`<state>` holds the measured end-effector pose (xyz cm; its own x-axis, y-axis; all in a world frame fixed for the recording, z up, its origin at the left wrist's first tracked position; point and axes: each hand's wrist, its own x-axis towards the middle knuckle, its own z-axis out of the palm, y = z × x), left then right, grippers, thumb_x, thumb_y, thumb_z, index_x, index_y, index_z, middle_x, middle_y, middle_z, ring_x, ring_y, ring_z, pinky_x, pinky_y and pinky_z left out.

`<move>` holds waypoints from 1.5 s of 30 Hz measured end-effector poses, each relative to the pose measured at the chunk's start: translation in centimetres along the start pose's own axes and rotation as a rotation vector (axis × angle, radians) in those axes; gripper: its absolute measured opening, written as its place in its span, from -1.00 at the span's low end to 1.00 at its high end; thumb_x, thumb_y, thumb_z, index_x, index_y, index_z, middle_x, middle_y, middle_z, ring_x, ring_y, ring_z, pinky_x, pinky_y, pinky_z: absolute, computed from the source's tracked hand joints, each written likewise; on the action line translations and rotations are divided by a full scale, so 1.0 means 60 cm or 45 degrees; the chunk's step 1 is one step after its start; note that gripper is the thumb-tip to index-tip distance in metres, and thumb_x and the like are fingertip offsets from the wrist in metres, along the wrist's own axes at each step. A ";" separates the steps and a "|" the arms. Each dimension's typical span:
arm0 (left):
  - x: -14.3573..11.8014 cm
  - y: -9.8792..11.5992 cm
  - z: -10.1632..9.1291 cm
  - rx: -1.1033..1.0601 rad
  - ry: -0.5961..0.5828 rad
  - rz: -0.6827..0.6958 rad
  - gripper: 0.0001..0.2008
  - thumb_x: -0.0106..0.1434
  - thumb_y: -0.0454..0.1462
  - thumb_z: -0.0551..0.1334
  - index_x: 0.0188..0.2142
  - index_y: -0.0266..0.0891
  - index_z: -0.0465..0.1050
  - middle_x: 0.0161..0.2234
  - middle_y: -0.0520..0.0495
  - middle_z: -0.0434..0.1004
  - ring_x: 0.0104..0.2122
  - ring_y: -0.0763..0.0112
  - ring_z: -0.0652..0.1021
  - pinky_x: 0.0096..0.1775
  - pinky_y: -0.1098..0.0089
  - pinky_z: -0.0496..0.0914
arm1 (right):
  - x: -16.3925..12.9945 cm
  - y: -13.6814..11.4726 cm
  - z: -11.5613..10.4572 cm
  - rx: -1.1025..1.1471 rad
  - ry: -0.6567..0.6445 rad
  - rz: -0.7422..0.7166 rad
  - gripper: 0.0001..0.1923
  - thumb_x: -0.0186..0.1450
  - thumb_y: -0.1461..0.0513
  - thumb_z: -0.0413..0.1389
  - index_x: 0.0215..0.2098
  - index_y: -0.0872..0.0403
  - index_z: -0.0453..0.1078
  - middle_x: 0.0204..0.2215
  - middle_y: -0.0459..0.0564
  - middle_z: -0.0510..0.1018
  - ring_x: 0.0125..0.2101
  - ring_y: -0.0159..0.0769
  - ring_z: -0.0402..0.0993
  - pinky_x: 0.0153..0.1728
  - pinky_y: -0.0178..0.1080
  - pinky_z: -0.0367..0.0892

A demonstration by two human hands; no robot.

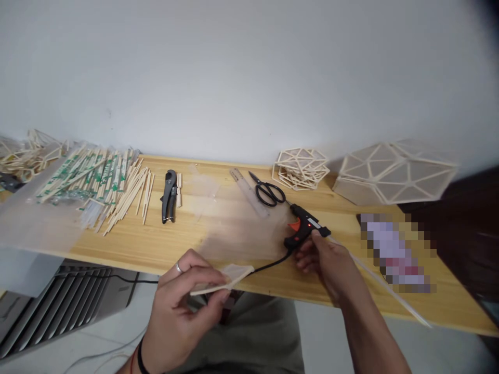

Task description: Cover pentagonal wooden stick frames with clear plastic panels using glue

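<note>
My left hand [183, 306] is low in front of the table edge and pinches a small flat triangular piece [228, 278] made of thin sticks with translucent film. My right hand [322, 259] rests on the wooden table [156, 244] and touches the handle of a black and orange glue gun [306, 226], which lies on the table with its cord running left. A long clear glue stick [384, 283] sticks out behind the gun, past my wrist.
Black scissors [268, 191], a clear ruler [249, 193] and black cutters [169, 196] lie on the table. Wrapped chopsticks and loose sticks [105, 182] are heaped at the left. Two stick polyhedra [300, 167] [393, 171] stand by the wall. A translucent sheet [241, 228] lies mid-table.
</note>
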<state>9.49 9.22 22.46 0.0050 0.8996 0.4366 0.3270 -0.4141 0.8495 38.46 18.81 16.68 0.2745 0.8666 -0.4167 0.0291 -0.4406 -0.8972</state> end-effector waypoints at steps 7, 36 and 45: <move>-0.004 0.001 0.007 0.057 -0.057 0.033 -0.78 0.29 -0.46 0.36 -0.14 -0.13 0.60 -0.33 0.00 0.55 -0.31 0.41 0.56 -0.27 0.41 0.45 | -0.091 -0.007 0.034 -0.291 -0.081 -0.378 -0.46 0.35 -0.21 0.16 -0.47 0.05 0.51 -0.67 -0.11 0.46 -0.78 -0.38 0.34 -0.74 -0.32 0.24; 0.001 0.014 -0.003 -0.101 -0.132 0.204 -0.93 0.39 -0.26 0.34 -0.18 -0.22 0.58 -0.36 -0.04 0.53 -0.34 0.38 0.55 -0.28 0.37 0.49 | -0.201 -0.054 0.094 -0.106 -0.640 -1.262 -0.91 0.44 0.18 0.26 -0.18 0.03 0.53 -0.33 -0.08 0.59 -0.29 -0.35 0.54 -0.28 -0.32 0.44; -0.006 -0.002 -0.019 -0.259 -0.126 0.169 -0.91 0.39 -0.26 0.36 -0.15 -0.22 0.61 -0.33 -0.04 0.53 -0.30 0.37 0.57 -0.26 0.35 0.53 | -0.195 -0.043 0.087 0.066 -0.618 -1.207 -0.97 0.41 0.26 0.30 -0.21 0.01 0.54 -0.33 -0.08 0.62 -0.29 -0.32 0.54 -0.27 -0.25 0.44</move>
<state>8.38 8.80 22.56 0.1309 0.8404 0.5259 0.1206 -0.5401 0.8329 30.18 10.98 23.10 -0.2512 0.8559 0.4520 -0.0141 0.4637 -0.8859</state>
